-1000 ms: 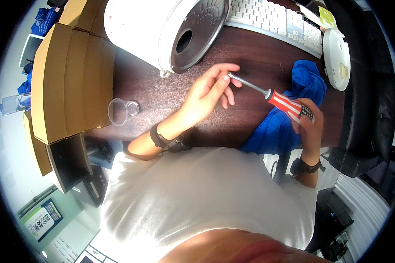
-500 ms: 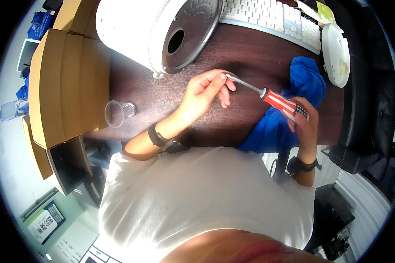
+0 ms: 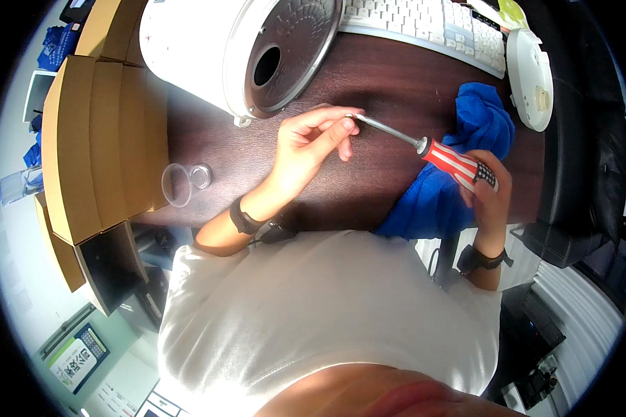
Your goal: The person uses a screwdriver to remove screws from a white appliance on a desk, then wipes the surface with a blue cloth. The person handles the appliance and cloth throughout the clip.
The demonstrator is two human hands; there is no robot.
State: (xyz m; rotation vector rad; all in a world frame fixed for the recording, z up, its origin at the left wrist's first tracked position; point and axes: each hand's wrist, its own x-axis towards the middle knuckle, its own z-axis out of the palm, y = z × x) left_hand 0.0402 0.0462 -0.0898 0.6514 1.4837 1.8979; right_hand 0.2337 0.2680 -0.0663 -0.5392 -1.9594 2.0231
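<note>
In my right hand [image 3: 490, 184] is the handle of a screwdriver [image 3: 452, 161], patterned in red and white stripes with a dark starred end. Its metal shaft slants up and left to the fingertips of my left hand [image 3: 311, 146]. There the thumb and forefinger are pinched together at the tip; anything small between them is too tiny to make out. Just beyond my left hand lies a white cylindrical housing [image 3: 195, 52] on its side, its dark round end plate [image 3: 295, 52] with a hole facing right. A blue cloth [image 3: 424, 205] lies beneath and beside my right hand.
A white keyboard [image 3: 424, 31] sits at the far side of the dark wooden table [image 3: 389, 76]. Right of it rests a white oval cover [image 3: 528, 80]. On the left are a clear plastic cup and lid [image 3: 177, 186] beside a cardboard box [image 3: 104, 146]. A black chair [image 3: 584, 139] stands at the right.
My left hand has shifted slightly left, the screwdriver tip staying at its fingertips. My right hand has moved a little right and down with the handle. The whole view has shifted slightly.
</note>
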